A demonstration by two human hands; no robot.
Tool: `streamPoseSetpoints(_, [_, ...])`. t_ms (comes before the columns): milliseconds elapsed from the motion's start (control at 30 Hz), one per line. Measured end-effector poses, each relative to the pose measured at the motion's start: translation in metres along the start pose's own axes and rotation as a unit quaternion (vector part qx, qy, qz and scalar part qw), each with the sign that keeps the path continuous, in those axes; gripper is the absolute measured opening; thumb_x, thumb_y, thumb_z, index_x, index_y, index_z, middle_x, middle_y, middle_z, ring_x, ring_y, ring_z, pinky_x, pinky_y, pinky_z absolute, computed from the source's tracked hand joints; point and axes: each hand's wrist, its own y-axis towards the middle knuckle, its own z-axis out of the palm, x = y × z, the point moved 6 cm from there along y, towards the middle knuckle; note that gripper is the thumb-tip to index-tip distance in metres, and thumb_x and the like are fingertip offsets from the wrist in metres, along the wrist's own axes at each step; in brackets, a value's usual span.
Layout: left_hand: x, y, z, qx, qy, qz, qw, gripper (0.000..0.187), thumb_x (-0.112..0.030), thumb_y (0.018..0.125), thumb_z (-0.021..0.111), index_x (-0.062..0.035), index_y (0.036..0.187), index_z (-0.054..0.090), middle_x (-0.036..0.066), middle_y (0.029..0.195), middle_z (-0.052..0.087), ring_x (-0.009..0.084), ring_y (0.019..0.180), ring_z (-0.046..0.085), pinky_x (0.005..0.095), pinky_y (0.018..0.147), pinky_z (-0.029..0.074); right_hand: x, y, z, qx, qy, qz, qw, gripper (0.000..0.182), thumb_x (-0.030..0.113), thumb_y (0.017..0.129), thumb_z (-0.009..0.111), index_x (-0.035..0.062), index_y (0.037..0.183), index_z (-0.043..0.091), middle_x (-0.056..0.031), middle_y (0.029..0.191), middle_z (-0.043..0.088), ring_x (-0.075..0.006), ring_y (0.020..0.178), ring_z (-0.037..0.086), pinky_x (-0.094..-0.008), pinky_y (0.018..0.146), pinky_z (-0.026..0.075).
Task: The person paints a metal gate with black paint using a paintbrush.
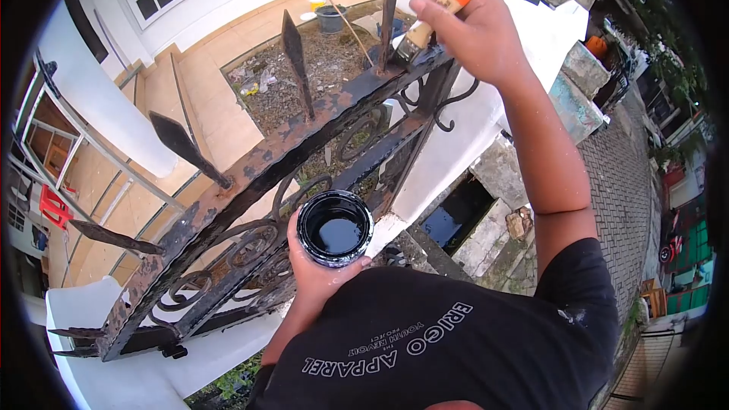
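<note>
In the head view, the one view here, your right hand pinches the paintbrush between thumb and fingers, its orange handle end pointing up and its bristles angled down to the far end of the fence's curved top rail, near the base of a spike. Whether the bristles press on the metal or sit just above it, you can't tell from here. Your left hand curls around the open can from beneath and beside it, holding it nearly upright in front of your chest, with dark paint inside.

The step in hand looks like brushing dark paint onto the rail. Most of its upper face is patchy with rusty brown, while its side face looks darker, so much of the top seems uncoated.

Your next move probably calls for a steady stroke along that face, working the bristles in around the spike's foot. Hold the can level: tilting it could spill paint on your shirt or the white wall below the fence.
</note>
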Motion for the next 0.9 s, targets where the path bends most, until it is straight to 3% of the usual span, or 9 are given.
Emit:
streamPoseSetpoints(133, [-0.004,0.001,-0.001,0.008,0.013,0.005,1.000,0.118,-0.014,0.052,0.094,-0.0005,0.142,0.020,0.019,0.132,0.050,0.0276,0.123,0.052,0.0410,0.107,0.039,-0.020,0.009,-0.024,-0.069,0.112,0.017,0.991,0.027,0.030,0.092,0.066,0.0035,0.088,0.070,0.0000,0.063,0.061,-0.0057,0.057,0.056,-0.0220,0.055,0.045])
streamPoseSetpoints(200, [-0.003,0.001,0.001,0.014,0.013,0.006,1.000,0.117,-0.014,0.052,0.094,-0.0005,0.142,0.020,0.019,0.132,0.050,0.0275,0.123,0.052,0.0409,0.107,0.039,-0.022,0.005,-0.017,-0.097,0.080,-0.011,0.992,0.026,0.028,0.092,0.066,0.0031,0.089,0.071,-0.0008,0.064,0.063,-0.0071,0.059,0.058,-0.0236,0.056,0.046])
streamPoseSetpoints(267, [-0.002,0.000,0.001,0.010,0.013,0.002,1.000,0.117,-0.015,0.052,0.094,-0.0008,0.142,0.021,0.019,0.132,0.050,0.0273,0.124,0.052,0.0408,0.107,0.039,-0.013,-0.003,0.008,-0.039,-0.028,-0.019,0.999,0.041,0.046,0.088,0.065,0.0054,0.083,0.071,-0.0122,0.062,0.064,-0.0244,0.056,0.062,-0.0341,0.058,0.050])
streamPoseSetpoints(333, [-0.002,-0.001,0.002,0.011,0.009,-0.003,1.000,0.117,-0.016,0.052,0.094,-0.0008,0.142,0.021,0.019,0.132,0.050,0.0272,0.124,0.052,0.0409,0.107,0.039,0.021,-0.019,0.014,-0.016,0.031,-0.078,0.996,0.032,0.039,0.087,0.069,0.0065,0.086,0.073,-0.0116,0.065,0.065,-0.0211,0.056,0.060,-0.0314,0.059,0.050])
streamPoseSetpoints(500, [-0.004,0.000,0.000,0.009,-0.002,-0.005,1.000,0.117,-0.016,0.052,0.094,-0.0006,0.142,0.022,0.019,0.131,0.051,0.0272,0.123,0.053,0.0411,0.107,0.039,-0.021,-0.012,-0.006,-0.083,0.149,0.035,0.985,0.028,0.031,0.090,0.067,0.0038,0.090,0.073,-0.0017,0.064,0.065,-0.0070,0.058,0.057,-0.0259,0.054,0.045])
streamPoseSetpoints(600, [-0.001,-0.001,0.000,0.011,0.002,0.006,1.000,0.116,-0.016,0.052,0.094,-0.0004,0.142,0.022,0.018,0.131,0.051,0.0269,0.123,0.053,0.0409,0.107,0.039,-0.024,-0.023,-0.005,-0.079,0.105,0.059,0.990,0.026,0.030,0.089,0.068,0.0038,0.088,0.072,-0.0021,0.065,0.065,-0.0079,0.059,0.058,-0.0271,0.056,0.046])
streamPoseSetpoints(700, [0.003,-0.001,-0.001,0.019,0.012,-0.027,0.999,0.124,-0.019,0.051,0.095,-0.0017,0.145,0.017,0.018,0.137,0.045,0.0281,0.128,0.048,0.0419,0.109,0.037,0.016,-0.052,0.006,-0.047,0.141,-0.160,0.976,0.015,0.018,0.086,0.070,0.0031,0.086,0.071,-0.0058,0.073,0.067,-0.0148,0.063,0.062,-0.0287,0.058,0.048])
streamPoseSetpoints(800, [0.001,-0.001,-0.004,0.008,0.012,-0.010,1.000,0.116,-0.017,0.051,0.094,0.0002,0.141,0.023,0.018,0.131,0.051,0.0270,0.123,0.052,0.0408,0.107,0.039,0.022,-0.068,-0.010,0.004,0.154,-0.165,0.974,0.008,0.012,0.082,0.072,0.0041,0.085,0.070,-0.0069,0.075,0.068,-0.0173,0.065,0.063,-0.0282,0.060,0.048])
streamPoseSetpoints(900, [0.001,0.000,-0.005,0.003,-0.003,-0.012,1.000,0.116,-0.017,0.051,0.094,0.0001,0.141,0.023,0.019,0.132,0.050,0.0273,0.123,0.052,0.0407,0.107,0.039,0.014,-0.065,-0.030,-0.028,0.163,-0.182,0.969,0.005,0.006,0.081,0.072,0.0038,0.084,0.069,-0.0081,0.075,0.066,-0.0189,0.064,0.062,-0.0285,0.060,0.048])
